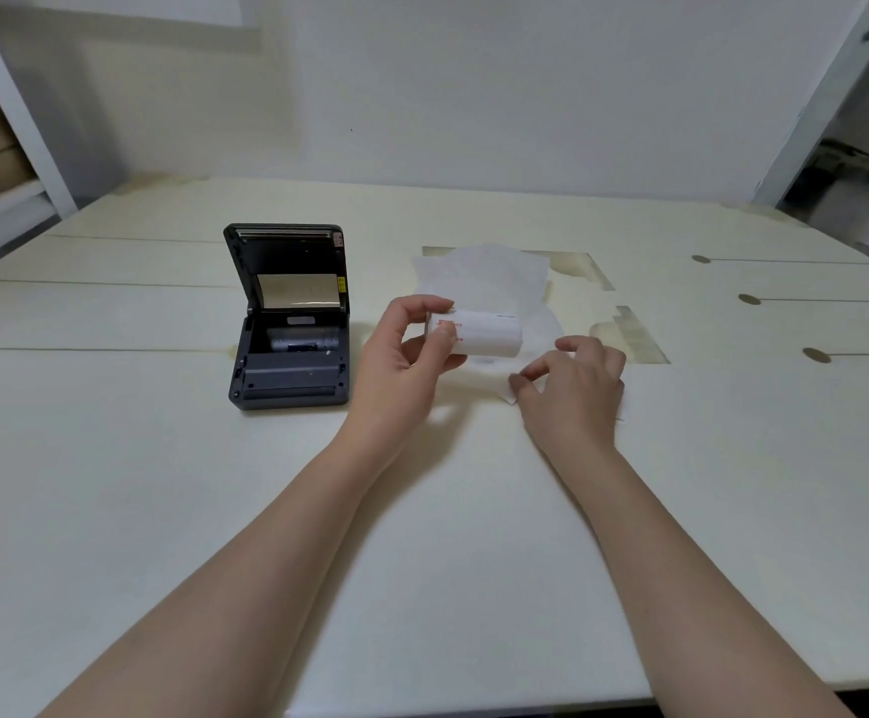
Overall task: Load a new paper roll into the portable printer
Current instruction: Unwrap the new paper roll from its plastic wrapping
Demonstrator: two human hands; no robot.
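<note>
The dark grey portable printer (287,349) sits on the white bench (163,510) with its hinged lid (287,266) raised nearly upright, so the paper compartment is exposed. A grey cylindrical part lies across the compartment floor; whether it is a spent core or a fixed roller cannot be determined from this view. The opening step is judged complete.

The white paper roll with red printing at one end (476,336) is out of its wrapping and held above the bench, just right of the printer and apart from it. The left hand (401,349) pinches the roll at its left end, thumb on the near side and fingers over the top. The right hand (572,380) rests on the thin white wrapper sheet (484,277), fingers curled, pinching a near corner of it.

The long axis of the roll runs left to right, roughly parallel to the width of the compartment, with the red-printed end toward the printer. The direction of the free paper tail is not visible.

Remaining, by judgement: release the wrapper, seat the roll in the compartment, feed the leading edge toward the front slot, and close the lid.
</note>
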